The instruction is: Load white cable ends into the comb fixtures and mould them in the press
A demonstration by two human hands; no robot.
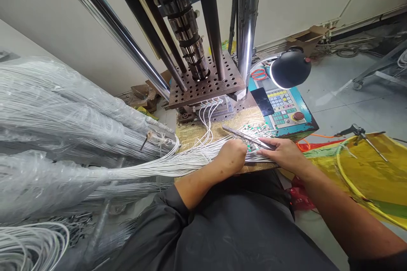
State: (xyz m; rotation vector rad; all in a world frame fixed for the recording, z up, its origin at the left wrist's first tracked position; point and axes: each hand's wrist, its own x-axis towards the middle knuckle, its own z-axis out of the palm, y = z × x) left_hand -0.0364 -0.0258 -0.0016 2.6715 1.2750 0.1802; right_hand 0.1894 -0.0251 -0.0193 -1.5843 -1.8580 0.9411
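Note:
My right hand (285,156) grips the near end of a long, narrow grey metal bar (243,134) between thumb and fingers. The bar lies slantwise over the ends of many white cables (187,161), some with green tips. Closed in a fist, my left hand (231,156) rests on the cables just left of the bar; what its fingers hold is hidden. Beyond both hands, a few cables curve up to a row of ends (211,103) under the perforated metal plate (206,84) of a press.
A teal control panel (286,108) with a red button and a dark phone-like slab (262,101) stands right of the press, under a black lamp (291,70). Plastic-wrapped cable bundles (63,106) fill the left. An air gun (358,131) lies by a yellow-lined container (372,169).

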